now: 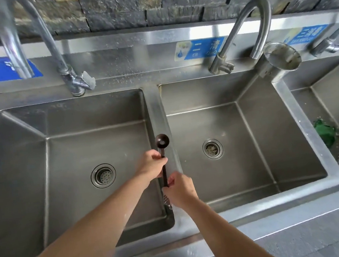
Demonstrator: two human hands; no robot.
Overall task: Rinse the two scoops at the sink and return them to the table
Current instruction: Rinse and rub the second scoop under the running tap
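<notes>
Dark scoop (162, 141) held over divider (155, 113) between left and middle basins, bowl pointing away. Left hand (152, 163) curled round handle just below bowl. Right hand (181, 189) pinching handle's near end. Metal piece (168, 202) under right hand, too blurred to identify. Green cloth (325, 132) in right basin

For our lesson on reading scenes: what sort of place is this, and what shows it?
Probably a commercial kitchen's wash-up station: a row of steel basins, blue labels above them, tall taps. The left hand and right hand grip a scoop.
</notes>
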